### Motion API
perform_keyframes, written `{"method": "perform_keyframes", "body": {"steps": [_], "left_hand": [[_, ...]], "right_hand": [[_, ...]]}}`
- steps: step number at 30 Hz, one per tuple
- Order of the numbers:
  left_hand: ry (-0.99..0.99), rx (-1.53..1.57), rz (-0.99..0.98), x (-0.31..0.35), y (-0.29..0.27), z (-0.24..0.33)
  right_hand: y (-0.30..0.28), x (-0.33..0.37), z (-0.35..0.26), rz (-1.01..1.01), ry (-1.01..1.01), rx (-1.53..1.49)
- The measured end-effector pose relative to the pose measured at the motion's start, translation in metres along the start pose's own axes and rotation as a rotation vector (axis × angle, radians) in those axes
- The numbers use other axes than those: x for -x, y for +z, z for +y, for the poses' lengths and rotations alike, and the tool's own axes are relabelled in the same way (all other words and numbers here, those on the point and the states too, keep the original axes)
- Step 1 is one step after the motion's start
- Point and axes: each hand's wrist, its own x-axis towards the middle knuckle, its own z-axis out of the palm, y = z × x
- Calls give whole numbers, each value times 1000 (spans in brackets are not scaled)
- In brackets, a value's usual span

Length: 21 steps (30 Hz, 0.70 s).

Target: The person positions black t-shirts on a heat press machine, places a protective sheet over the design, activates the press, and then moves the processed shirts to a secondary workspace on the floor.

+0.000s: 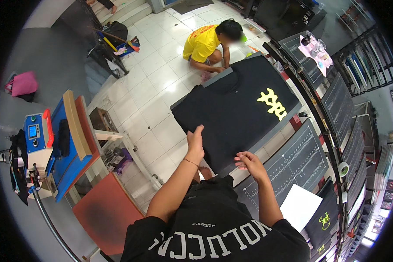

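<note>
A black T-shirt (222, 109) lies spread over a grey board in front of me, its neckline toward the far side. A bright yellow-green print (271, 104) runs across its right part. My left hand (195, 143) is at the shirt's left edge, thumb up and closed on the fabric; its other fingers are mostly hidden. Over the near right edge of the shirt, my right hand (250, 164) hovers with loosely bent fingers apart, and nothing shows in it.
A person in a yellow shirt (203, 46) crouches beyond the board. At left stands a blue heat press (67, 148) with an orange-red pad (105, 214). Along the right run dark printing boards (288, 161), a white sheet (300, 206) and a tape roll (343, 169).
</note>
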Motion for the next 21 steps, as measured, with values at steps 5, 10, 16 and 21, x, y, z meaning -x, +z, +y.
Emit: {"method": "perform_keyframes", "body": {"steps": [5, 10, 16, 21], "left_hand": [[173, -187, -53, -25, 12, 15], [775, -806, -520, 119, 92, 39], [1046, -1058, -1188, 191, 90, 14], [925, -1062, -1382, 198, 59, 9]], "right_hand": [[-23, 1, -16, 19, -61, 17], [-120, -19, -36, 300, -289, 33], [-238, -80, -69, 598, -643, -11], [-363, -94, -9, 1049, -724, 539]]}}
